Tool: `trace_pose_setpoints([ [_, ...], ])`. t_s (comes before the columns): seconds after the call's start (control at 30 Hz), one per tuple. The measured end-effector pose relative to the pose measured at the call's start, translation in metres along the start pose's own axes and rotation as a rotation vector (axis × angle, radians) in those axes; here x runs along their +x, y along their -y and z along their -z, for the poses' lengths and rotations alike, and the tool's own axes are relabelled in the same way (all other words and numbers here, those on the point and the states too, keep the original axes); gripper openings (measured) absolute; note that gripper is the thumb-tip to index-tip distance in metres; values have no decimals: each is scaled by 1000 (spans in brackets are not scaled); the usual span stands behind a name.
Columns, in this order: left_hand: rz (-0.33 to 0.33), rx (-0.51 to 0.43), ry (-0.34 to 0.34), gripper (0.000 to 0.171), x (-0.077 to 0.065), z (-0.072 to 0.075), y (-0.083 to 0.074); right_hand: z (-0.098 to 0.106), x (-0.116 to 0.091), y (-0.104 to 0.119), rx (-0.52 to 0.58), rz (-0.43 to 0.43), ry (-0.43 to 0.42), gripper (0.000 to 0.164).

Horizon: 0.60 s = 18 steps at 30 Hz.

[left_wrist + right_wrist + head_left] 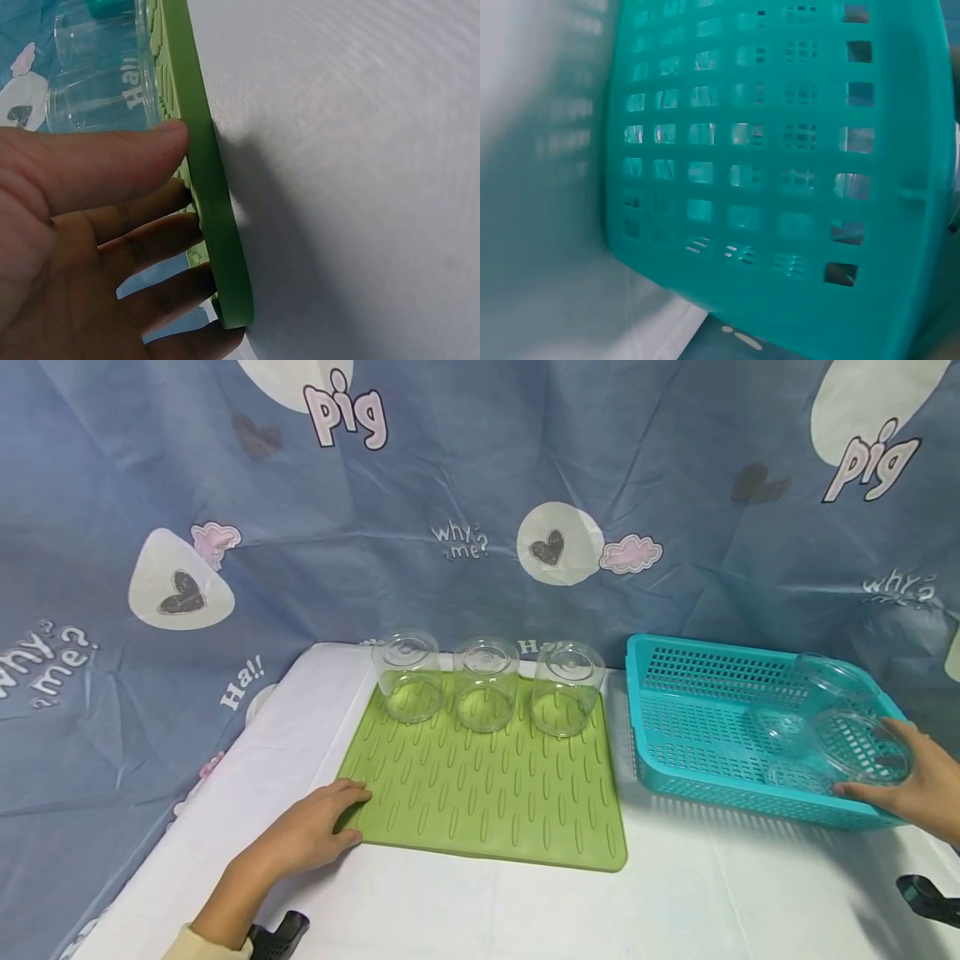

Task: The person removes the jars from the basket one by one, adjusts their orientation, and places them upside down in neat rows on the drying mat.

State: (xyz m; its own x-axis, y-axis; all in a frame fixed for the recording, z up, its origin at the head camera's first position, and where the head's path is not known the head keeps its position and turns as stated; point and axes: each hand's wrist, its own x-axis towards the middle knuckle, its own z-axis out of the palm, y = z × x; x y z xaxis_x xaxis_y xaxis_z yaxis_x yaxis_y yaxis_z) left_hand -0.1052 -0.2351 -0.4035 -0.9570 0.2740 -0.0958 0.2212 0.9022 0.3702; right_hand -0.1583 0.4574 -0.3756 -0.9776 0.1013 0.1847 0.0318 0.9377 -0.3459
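My left hand (311, 827) rests at the near-left corner of a green ribbed drying mat (480, 802), its fairly straight fingers and thumb touching the mat's edge. Along the mat's far side, a left glass cup (409, 681), a middle glass cup (486, 685) and a right glass cup (567, 689) stand upside down in a row. At the right end of a turquoise plastic basket (720, 797), my right hand (922, 781) grips a clear glass cup (858, 747) between thumb and fingers. Another glass cup (832, 681) stands behind it in the basket. The basket wall mostly hides that hand in the right wrist view.
A white cloth (525, 910) covers the table. Behind it hangs a blue printed curtain (450, 468), close to the row of cups and the basket's far side. The basket stands right of the mat, with a strip of white cloth between them.
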Motion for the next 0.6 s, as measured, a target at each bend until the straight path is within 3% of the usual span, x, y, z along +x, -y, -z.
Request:
trace_pose_setpoints([
  [0.23,1,-7,6,52,0,-2,2,-4,7,-12,13,67,-40,123],
  [0.6,12,-8,6,52,0,-3,2,14,2,14,29,54,-79,118],
])
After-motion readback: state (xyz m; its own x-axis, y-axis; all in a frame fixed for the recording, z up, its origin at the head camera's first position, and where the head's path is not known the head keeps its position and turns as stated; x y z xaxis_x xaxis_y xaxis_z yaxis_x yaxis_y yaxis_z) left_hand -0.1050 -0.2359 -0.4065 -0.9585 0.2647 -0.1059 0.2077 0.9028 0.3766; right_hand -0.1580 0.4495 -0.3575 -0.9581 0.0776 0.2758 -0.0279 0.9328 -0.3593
